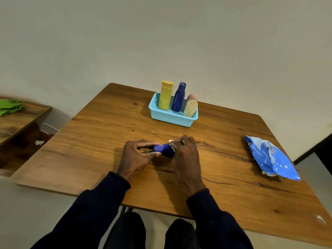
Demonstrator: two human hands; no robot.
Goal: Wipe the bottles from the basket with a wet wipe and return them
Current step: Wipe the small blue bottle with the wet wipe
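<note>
A dark blue bottle [164, 149] lies sideways over the middle of the wooden table [100, 133]. My left hand [138, 157] pinches its cap end between fingers and thumb. My right hand [185, 153] wraps round the bottle's other end with a white wet wipe [171, 141] under the fingers. Behind stands a light blue basket [170, 117]. It holds an upright yellow bottle [165, 95], a dark blue bottle [178, 97], a cream bottle [190, 108] and a pink one [191, 97] partly hidden behind it.
A blue wet-wipe packet [269, 159] lies near the table's right edge. A lower wooden shelf [16, 121] at the left carries a green cloth [9, 106]. A plain wall rises just behind the table.
</note>
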